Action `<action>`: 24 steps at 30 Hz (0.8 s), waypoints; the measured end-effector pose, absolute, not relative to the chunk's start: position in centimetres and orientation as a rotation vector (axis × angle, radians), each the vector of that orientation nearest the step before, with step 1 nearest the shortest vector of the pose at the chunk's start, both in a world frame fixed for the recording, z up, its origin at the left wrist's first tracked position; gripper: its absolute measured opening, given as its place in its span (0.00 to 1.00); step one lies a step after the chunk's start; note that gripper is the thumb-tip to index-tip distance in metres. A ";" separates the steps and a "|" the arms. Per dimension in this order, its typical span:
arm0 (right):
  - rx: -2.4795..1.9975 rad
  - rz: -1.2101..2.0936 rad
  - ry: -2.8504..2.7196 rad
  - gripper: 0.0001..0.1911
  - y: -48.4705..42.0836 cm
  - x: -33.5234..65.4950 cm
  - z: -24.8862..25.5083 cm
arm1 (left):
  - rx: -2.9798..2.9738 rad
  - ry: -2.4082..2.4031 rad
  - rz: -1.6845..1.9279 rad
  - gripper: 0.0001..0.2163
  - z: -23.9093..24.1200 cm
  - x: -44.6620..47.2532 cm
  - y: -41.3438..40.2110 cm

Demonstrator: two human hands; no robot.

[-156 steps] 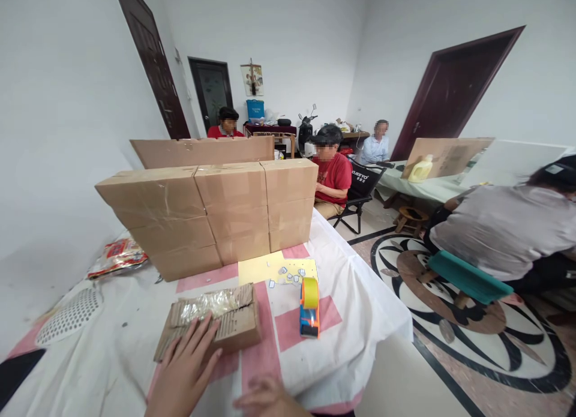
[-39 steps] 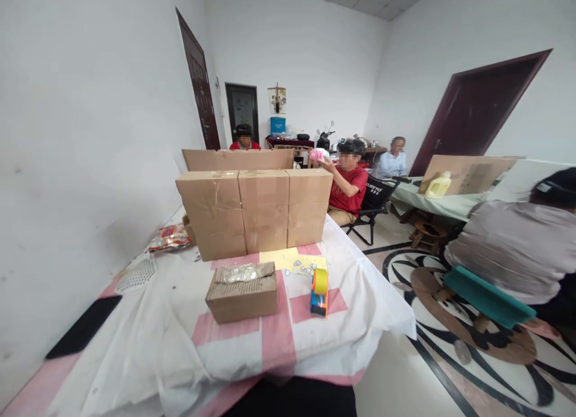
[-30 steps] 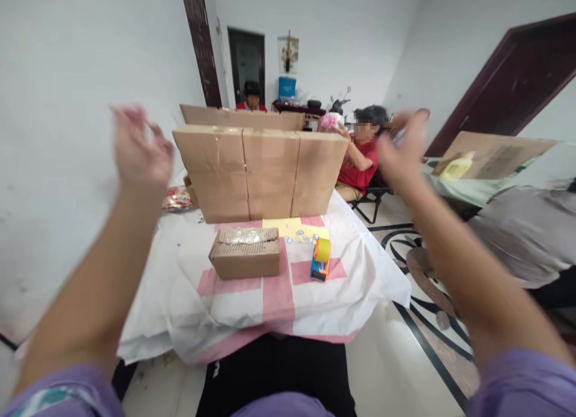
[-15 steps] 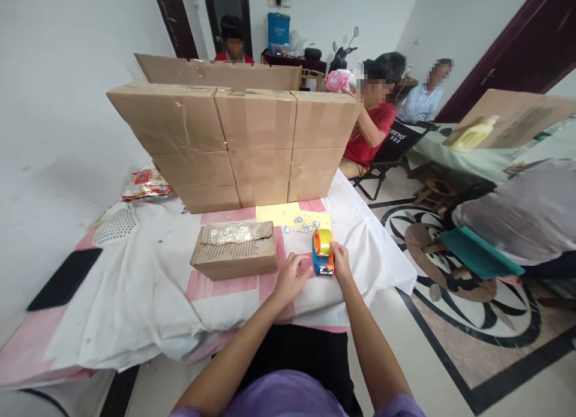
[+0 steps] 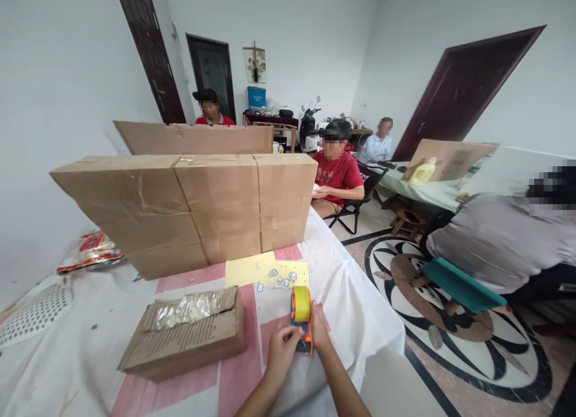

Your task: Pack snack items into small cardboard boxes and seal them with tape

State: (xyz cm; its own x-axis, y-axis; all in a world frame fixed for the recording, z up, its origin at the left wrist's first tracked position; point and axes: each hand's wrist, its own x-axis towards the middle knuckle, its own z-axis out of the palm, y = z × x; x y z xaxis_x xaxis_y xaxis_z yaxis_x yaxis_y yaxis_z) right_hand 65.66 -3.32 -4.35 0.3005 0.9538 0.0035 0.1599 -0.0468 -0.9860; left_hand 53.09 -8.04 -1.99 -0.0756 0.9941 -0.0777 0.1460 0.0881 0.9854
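Observation:
A tape dispenser (image 5: 305,344) in blue, orange and black carries a yellow roll of packing tape (image 5: 302,304). My right hand (image 5: 318,328) grips it from the right side, over the table. At its lower left, my left hand (image 5: 283,345) has thumb and fingers pinched together against the blue part; whatever lies between the fingertips is too small to make out. Left of my hands sits a closed cardboard box (image 5: 189,330), its top covered by a wrinkled strip of clear tape.
A wall of stacked cardboard boxes (image 5: 225,210) stands along the far side. Yellow sheet (image 5: 240,272) with small pale pieces lies before it. At left are a red snack bag (image 5: 92,249) and a perforated white item (image 5: 38,315). A person in red (image 5: 339,174) sits beyond; another in grey (image 5: 490,240) at right.
My view has tilted up and shifted, so the table sits lower in it. My left hand has closed in on the dispenser. The seated person in red has lowered their hands.

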 end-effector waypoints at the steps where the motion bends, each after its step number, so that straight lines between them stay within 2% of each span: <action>1: -1.481 0.901 -1.087 0.38 -3.4 65.6 -4.5 | 1.201 1.407 1.128 0.24 -1.9 53.2 -8.2; 6: -1.452 0.894 -1.136 0.34 -3.6 65.2 -4.8 | 1.119 1.380 1.131 0.24 -1.5 53.2 -8.6; 12: -1.435 0.858 -1.154 0.36 -3.3 65.4 -5.1 | 1.127 1.211 1.085 0.18 -0.2 52.6 -9.0; 16: -1.411 0.868 -1.153 0.38 -3.3 65.5 -4.9 | 1.038 1.168 0.962 0.23 -0.3 52.4 -9.5; 21: -1.352 0.920 -1.128 0.37 -4.0 65.2 -4.0 | 1.016 1.179 0.978 0.27 -1.0 52.5 -9.9; 24: -1.220 1.143 -1.081 0.36 -4.1 64.7 -3.0 | 1.001 1.187 0.956 0.29 -1.2 52.3 -9.8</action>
